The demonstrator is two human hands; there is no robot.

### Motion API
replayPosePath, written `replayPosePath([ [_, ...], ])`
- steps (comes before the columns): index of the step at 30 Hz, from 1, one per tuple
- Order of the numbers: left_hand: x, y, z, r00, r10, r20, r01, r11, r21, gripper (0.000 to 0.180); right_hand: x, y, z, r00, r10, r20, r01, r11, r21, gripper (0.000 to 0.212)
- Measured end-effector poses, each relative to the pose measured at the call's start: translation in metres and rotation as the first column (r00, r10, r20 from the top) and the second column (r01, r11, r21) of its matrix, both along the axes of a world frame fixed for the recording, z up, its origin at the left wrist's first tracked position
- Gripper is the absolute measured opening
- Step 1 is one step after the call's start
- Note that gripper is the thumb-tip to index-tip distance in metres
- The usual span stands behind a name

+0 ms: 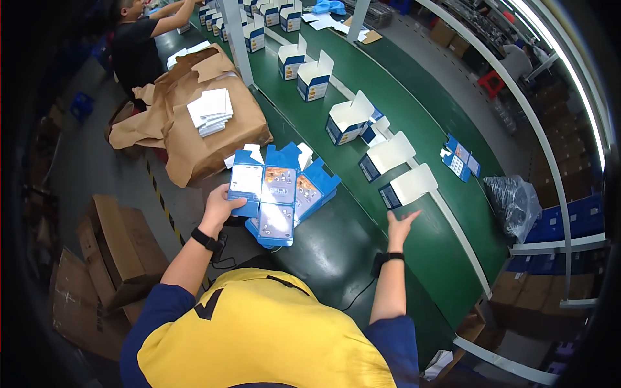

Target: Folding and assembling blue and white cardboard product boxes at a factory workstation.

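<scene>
My left hand [224, 208] grips the edge of a flat, unfolded blue carton [279, 186] printed with pictures, its thumb on top. Beneath it and to its right lie more flat blue cartons [321, 194], partly covered. My right hand [401, 227] is over the green belt with its fingers spread and nothing in them. Just beyond its fingertips stands the nearest open box [409, 187], blue outside and white inside, with its lid flap raised. Whether the fingertips touch this box, I cannot tell. Another open box [386, 157] is right behind it.
A row of similar open boxes [315, 80] runs away along the green conveyor belt [446, 258]. A flat blue carton [460, 158] lies at the belt's far side. White sheets [211, 111] rest on brown wrapping paper [239, 126] at left. Another person [137, 48] works at far left.
</scene>
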State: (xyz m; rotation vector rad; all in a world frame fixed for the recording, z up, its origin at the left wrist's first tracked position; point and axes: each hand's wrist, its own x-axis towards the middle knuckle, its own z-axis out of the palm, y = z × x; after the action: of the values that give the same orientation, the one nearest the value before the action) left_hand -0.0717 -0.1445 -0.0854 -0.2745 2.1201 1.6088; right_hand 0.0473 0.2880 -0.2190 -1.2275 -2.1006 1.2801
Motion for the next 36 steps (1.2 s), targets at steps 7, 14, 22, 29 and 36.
replayPosePath([
  [7, -0.001, 0.042, 0.053, 0.972, -0.205, -0.110, 0.232, 0.818, 0.526, 0.037, 0.027, -0.140, 0.107, 0.772, -0.049, -0.633, -0.523, 0.516, -0.678, 0.057],
  [14, 0.026, 0.145, 0.053, 0.796, -0.257, -0.548, 0.480, 0.819, 0.312, 0.056, 0.065, -0.138, 0.215, 0.816, 0.575, 0.053, -0.577, 0.816, 0.036, 0.029],
  [22, 0.043, 0.178, 0.088, 0.670, -0.248, -0.700, 0.643, 0.665, 0.380, 0.068, 0.086, -0.141, 0.208, 0.699, 0.684, -0.212, -0.340, 0.577, 0.743, 0.020],
  [29, 0.063, 0.174, 0.075, 0.585, -0.678, -0.446, 0.811, 0.494, 0.313, 0.076, 0.112, -0.147, 0.176, 0.783, 0.324, -0.531, -0.321, 0.942, 0.102, 0.074],
  [36, 0.102, 0.184, 0.063, 0.398, -0.759, -0.515, 0.826, 0.052, 0.562, 0.102, 0.083, -0.142, 0.188, 0.643, -0.083, -0.761, -0.100, 0.976, -0.191, 0.133],
])
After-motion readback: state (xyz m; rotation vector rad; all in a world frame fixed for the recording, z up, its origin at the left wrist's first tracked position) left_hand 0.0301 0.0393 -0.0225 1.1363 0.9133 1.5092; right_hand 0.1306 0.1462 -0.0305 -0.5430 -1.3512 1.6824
